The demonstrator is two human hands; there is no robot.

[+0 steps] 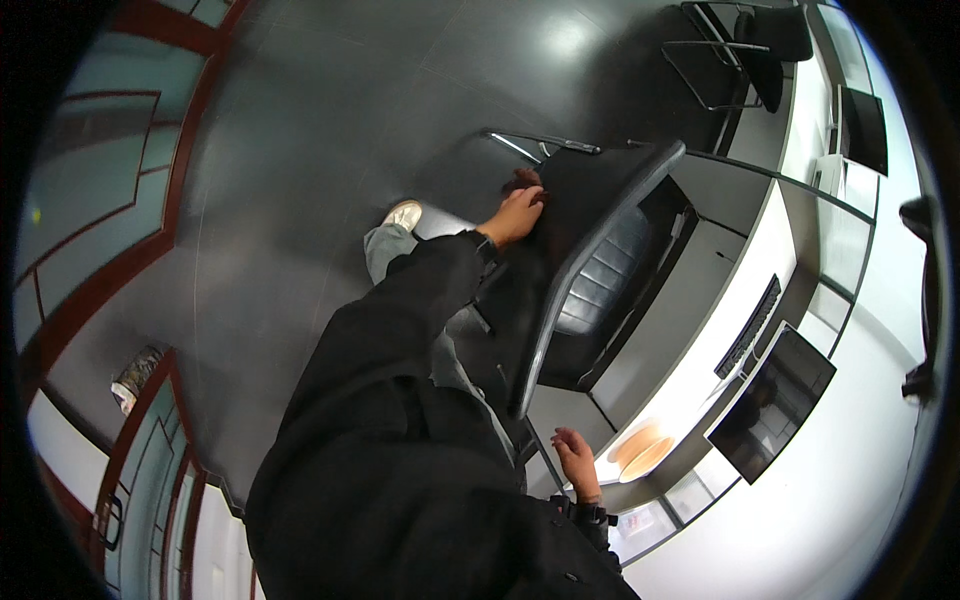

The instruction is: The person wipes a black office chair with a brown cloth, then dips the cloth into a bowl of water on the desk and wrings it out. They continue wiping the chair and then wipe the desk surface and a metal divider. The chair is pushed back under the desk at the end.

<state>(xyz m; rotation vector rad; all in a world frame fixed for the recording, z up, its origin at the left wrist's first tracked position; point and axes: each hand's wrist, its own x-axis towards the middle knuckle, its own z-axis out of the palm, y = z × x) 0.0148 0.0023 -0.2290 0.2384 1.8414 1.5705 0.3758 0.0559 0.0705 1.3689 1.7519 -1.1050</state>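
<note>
My left hand [514, 214] is at the near side of a black office chair [592, 180], its fingers closed round a small crumpled dark brown thing, perhaps a cloth [523, 178]. The chair has a curved dark rim, a ribbed padded part [604, 274] and a metal armrest [544, 140]. My right hand [576, 457] hangs lower right, beside the desk edge, fingers loosely bent and apart, with nothing seen in it. Close to it on the desk is a round orange-lit object [646, 454]. Black sleeves cover both arms.
A white desk [750, 292] bears a black keyboard [748, 326] and a monitor [772, 403]. Another black chair [757, 60] and monitor [862, 129] stand at upper right. Dark tiles form the floor [300, 150]. Left are red-framed glass panels [187, 172] and a door handle [114, 521].
</note>
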